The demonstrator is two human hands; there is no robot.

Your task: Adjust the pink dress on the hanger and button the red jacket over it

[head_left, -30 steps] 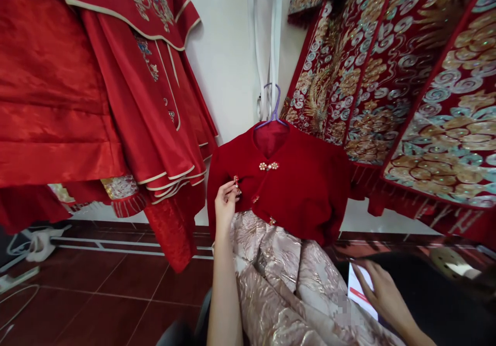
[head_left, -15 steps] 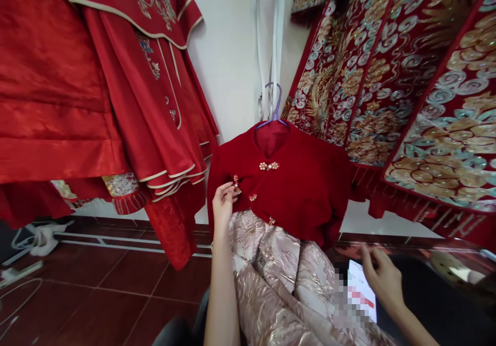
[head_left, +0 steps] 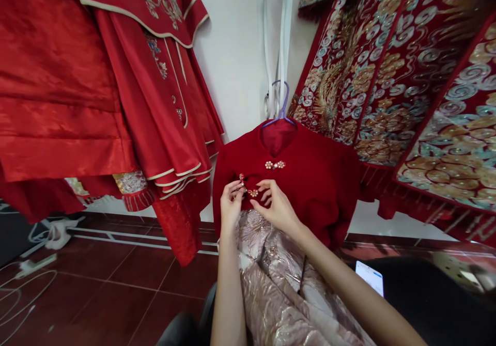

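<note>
A dark red jacket [head_left: 310,181] hangs on a purple hanger [head_left: 285,103], with a pale metallic patterned skirt [head_left: 271,273] below it. Jewelled flower frog buttons [head_left: 275,165] fasten it near the collar. My left hand [head_left: 231,201] pinches another frog button [head_left: 242,178] at the jacket's left front edge. Close by on the right, my right hand [head_left: 277,204] has its thumb and fingers apart around a flower frog button [head_left: 253,193]; I cannot tell whether they touch it.
Red garments [head_left: 147,77] hang on the left, and a heavily embroidered one [head_left: 387,88] on the right. A lit phone [head_left: 370,278] lies on a black surface [head_left: 426,304]. White rack bars [head_left: 147,240] and cables [head_left: 50,284] are low on the left.
My right hand has come from beside the phone, up and left, to the jacket front. My left hand keeps its pinch on the frog button. The view has shifted slightly.
</note>
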